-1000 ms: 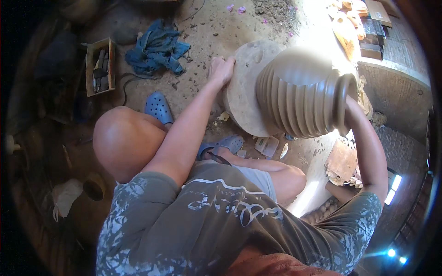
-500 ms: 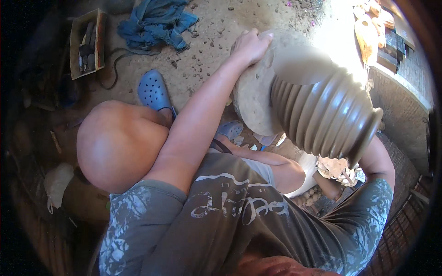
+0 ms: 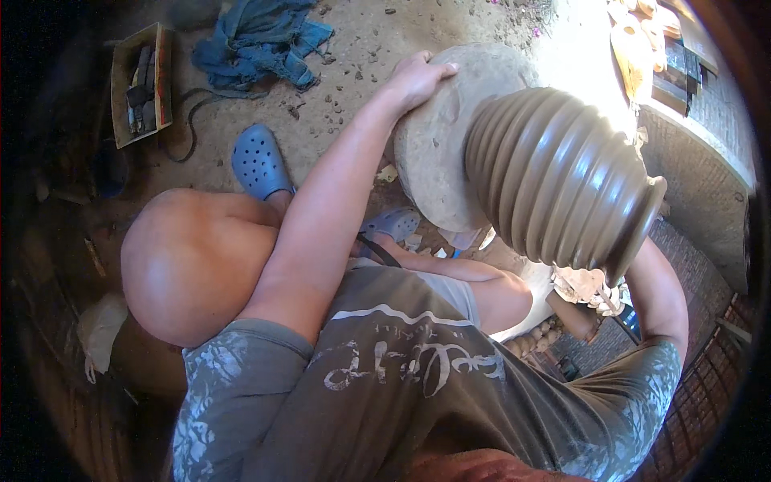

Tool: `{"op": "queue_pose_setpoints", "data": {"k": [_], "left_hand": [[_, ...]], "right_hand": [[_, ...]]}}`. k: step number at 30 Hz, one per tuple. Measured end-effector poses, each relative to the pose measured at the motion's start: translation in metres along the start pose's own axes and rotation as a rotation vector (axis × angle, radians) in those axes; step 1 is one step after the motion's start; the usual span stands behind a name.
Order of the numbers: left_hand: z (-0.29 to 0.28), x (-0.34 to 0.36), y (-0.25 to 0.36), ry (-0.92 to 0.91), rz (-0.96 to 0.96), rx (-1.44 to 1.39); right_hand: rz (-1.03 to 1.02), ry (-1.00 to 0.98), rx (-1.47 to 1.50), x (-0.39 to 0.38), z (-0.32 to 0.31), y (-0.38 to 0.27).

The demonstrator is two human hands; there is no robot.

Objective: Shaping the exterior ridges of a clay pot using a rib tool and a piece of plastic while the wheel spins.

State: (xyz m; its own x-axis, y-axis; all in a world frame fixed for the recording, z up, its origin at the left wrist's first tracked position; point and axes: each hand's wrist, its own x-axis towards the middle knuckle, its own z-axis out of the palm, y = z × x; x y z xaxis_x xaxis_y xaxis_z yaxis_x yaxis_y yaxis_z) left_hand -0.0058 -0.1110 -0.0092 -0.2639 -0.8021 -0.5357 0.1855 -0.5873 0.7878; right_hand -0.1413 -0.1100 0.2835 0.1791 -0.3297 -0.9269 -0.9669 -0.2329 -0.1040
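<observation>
A large ribbed pot (image 3: 554, 181) of wet grey-brown clay, with a flared rim, stands on a round, clay-smeared potter's wheel (image 3: 434, 153). My left hand (image 3: 418, 80) grips the wheel's far left edge, its thumb lying over the top and its other fingers curled at the side. My right forearm (image 3: 658, 289) passes behind the pot's rim, and the pot hides the hand, so I cannot tell whether it touches the clay.
A box (image 3: 143, 84) of dark tools and a blue cloth (image 3: 261, 44) lie at the far left. My clogs (image 3: 261, 161) rest on the dirt floor. Orange-brown pottery (image 3: 632, 56) stands at the far right, with broken shards (image 3: 582, 285) below the pot and a curved board (image 3: 695, 193) beside it.
The whole view has shifted slightly, so most things sit a little further left. My left hand stays at the wheel's edge, and my right arm remains behind the pot.
</observation>
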Motion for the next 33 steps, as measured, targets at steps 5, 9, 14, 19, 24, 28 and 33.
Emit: {"op": "queue_pose_setpoints", "data": {"k": [5,9,14,19,24,28,33], "left_hand": [[-0.032,-0.022,0.021,-0.159,0.004,0.146],[-0.023,-0.029,0.039,0.195,0.018,0.168],[-0.005,-0.012,0.022,0.163,0.107,0.198],[-0.010,-0.011,0.014,0.057,0.033,0.071],[-0.028,-0.014,0.016,-0.046,0.029,0.042],[-0.049,-0.030,0.033,-0.182,0.017,0.145],[-0.053,-0.022,0.040,-0.083,0.002,0.229]], "right_hand": [[0.000,0.004,0.009,-0.004,0.003,0.002],[-0.006,0.002,-0.004,-0.001,-0.001,-0.001],[0.000,-0.008,-0.003,-0.002,-0.001,-0.001],[0.008,-0.012,-0.003,-0.005,-0.002,0.000],[0.022,-0.001,-0.003,-0.010,-0.002,-0.001],[0.027,0.008,0.010,-0.013,-0.003,0.003],[0.023,0.016,0.012,-0.014,-0.007,0.007]]}}
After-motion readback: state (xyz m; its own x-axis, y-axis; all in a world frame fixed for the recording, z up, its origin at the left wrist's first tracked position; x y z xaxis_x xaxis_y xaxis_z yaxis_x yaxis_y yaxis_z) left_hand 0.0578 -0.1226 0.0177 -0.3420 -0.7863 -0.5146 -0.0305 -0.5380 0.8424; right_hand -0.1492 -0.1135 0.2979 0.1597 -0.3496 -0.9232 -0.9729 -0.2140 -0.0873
